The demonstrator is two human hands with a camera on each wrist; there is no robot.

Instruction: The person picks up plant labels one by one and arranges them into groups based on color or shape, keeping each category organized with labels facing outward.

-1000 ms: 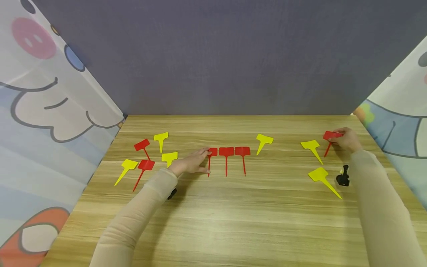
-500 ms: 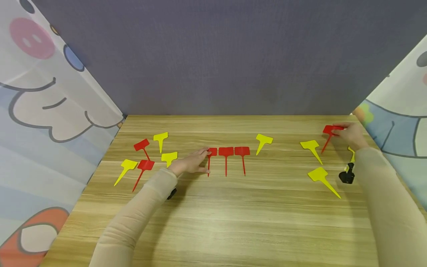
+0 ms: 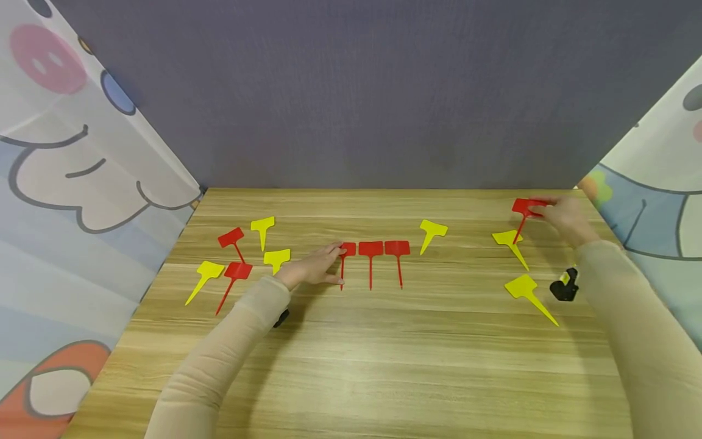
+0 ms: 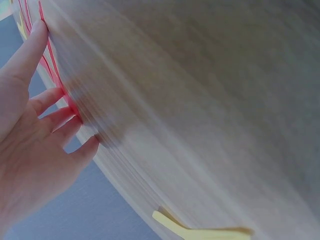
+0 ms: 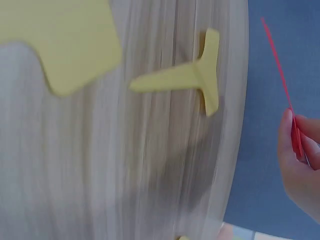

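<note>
My right hand (image 3: 567,221) pinches a red T-shaped plant label (image 3: 523,207) by its head. Its thin stem slants down and overlaps a yellow label (image 3: 503,236) in the head view. In the right wrist view the red stem (image 5: 277,62) sticks out from between thumb and fingers, above the table. My left hand (image 3: 312,267) rests with spread fingers on the leftmost red label (image 3: 350,249) of a row, fingertips on its head and thumb near the stem's tip. Beside it lie a middle red label (image 3: 370,248) and a right one (image 3: 397,247), stems toward me.
Yellow labels lie right of the row (image 3: 434,228) and near my right forearm (image 3: 522,285). At left are several red and yellow labels, including a red one (image 3: 238,271) and a yellow one (image 3: 211,269). A dark grey panel (image 3: 384,110) stands behind the wooden table (image 3: 384,366).
My right hand has lifted the red label and carried it up and to the left, over the yellow label's place. My left hand stays where it was.
</note>
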